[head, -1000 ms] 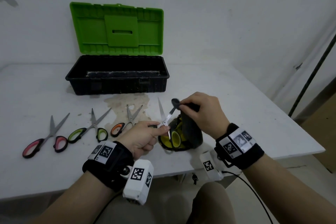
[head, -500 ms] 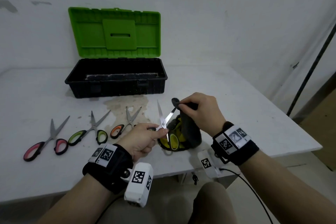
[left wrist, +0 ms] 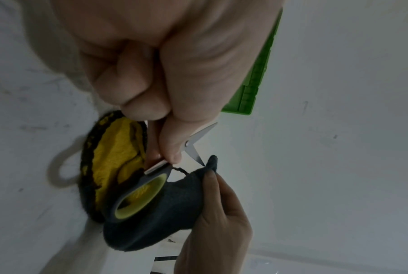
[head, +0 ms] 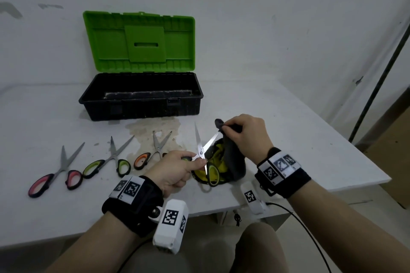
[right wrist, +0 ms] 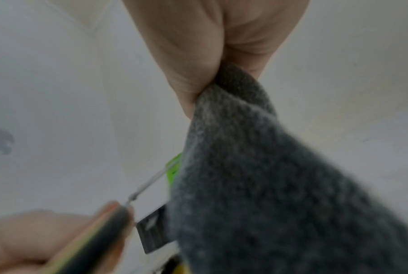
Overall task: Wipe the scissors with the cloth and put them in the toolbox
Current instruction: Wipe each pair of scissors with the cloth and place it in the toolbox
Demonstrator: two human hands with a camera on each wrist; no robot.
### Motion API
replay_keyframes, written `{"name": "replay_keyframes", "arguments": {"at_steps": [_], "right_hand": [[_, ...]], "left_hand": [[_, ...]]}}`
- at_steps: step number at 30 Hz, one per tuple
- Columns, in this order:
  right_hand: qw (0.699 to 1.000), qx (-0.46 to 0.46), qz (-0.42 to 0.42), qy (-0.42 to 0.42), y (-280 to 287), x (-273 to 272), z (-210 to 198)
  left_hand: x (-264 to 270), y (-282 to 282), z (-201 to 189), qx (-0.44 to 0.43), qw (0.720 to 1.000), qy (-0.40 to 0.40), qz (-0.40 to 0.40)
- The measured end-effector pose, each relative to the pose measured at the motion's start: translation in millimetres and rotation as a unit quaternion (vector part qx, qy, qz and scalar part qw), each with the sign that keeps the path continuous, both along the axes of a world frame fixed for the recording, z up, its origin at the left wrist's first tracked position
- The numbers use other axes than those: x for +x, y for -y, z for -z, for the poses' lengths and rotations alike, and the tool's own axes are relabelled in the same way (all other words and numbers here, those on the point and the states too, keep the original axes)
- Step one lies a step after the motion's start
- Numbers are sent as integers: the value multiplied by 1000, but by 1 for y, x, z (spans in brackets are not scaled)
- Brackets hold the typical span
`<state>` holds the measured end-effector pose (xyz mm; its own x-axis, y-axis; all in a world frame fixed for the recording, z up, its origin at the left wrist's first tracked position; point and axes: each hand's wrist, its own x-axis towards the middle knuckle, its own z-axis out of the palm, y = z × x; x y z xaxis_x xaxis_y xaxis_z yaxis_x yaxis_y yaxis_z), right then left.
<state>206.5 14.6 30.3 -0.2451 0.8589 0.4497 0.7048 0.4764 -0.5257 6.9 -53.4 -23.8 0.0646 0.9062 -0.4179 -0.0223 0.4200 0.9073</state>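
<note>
Cloth [head: 230, 153] pinched in the right hand [head: 246, 133] has slid out to the blade tip, left hand [head: 175, 169] still gripping the scissors [head: 203, 150], so this blade's basically wiped.

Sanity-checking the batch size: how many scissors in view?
4. Three lie on the table left of the hands: pink-handled, green-handled, orange-handled. The fourth pair is in the left hand. The toolbox floor is partly hidden.
</note>
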Motion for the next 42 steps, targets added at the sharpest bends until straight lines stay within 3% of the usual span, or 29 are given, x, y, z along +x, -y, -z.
{"name": "replay_keyframes", "arguments": {"at_steps": [3, 8, 14, 18, 24, 28, 37, 42], "right_hand": [[999, 13, -38, -33, 11, -1, -4], [991, 6, -126, 38, 28, -17, 9], [999, -12, -43, 12, 10, -10, 8], [999, 5, 21, -25, -2, 4, -4], [993, 19, -110, 39, 25, -8, 6], [990, 7, -127, 55, 25, -14, 18], [999, -37, 29, 10, -13, 11, 2], [998, -31, 35, -50, -9, 21, 1]], "left_hand": [[-2, -2, 0, 0, 1000, 6, -10], [1, -6, -3, 14, 1000, -10, 5], [2, -5, 0, 20, 999, -34, -3], [1, -2, 2, 7, 1000, -9, -3], [-2, -5, 0, 5, 1000, 2, -3], [1, -3, 0, 3, 1000, -12, 5], [-2, 7, -10, -3, 999, -11, 40], [-4, 5, -16, -25, 999, -16, 31]]}}
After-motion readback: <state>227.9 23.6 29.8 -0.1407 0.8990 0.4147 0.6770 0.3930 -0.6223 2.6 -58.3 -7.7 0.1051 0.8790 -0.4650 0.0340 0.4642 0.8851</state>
